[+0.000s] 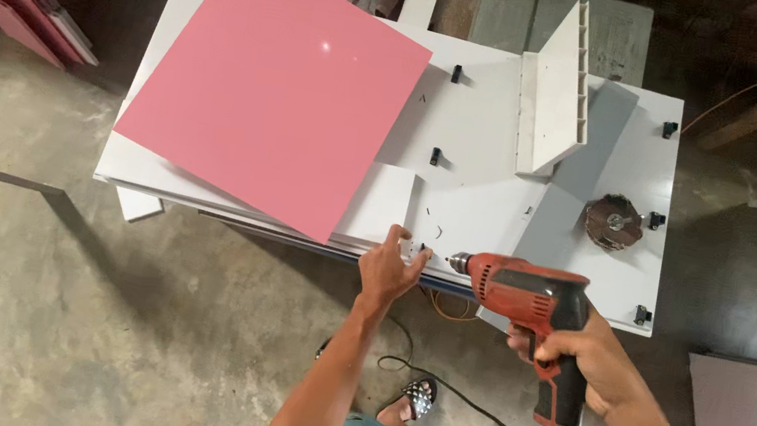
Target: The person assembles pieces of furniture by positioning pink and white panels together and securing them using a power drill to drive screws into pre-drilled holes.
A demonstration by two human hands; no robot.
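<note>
Square panel (281, 91) lies on boards (490, 211) — drill (535, 309) right.

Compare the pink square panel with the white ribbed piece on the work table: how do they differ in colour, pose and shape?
The pink panel is glossy pink; the white ribbed piece is plain white. The pink panel lies flat, turned askew to the table; the ribbed piece stands on edge. The panel is broad and square, the ribbed piece narrow and long. Both rest on the white boards, away from either hand.

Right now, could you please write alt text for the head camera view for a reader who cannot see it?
Seen from above, a person's right hand holds a red corded drill level at the near edge of a white board, while the left hand rests on that edge. A large pink square panel lies across the board, over a concrete floor.
</note>
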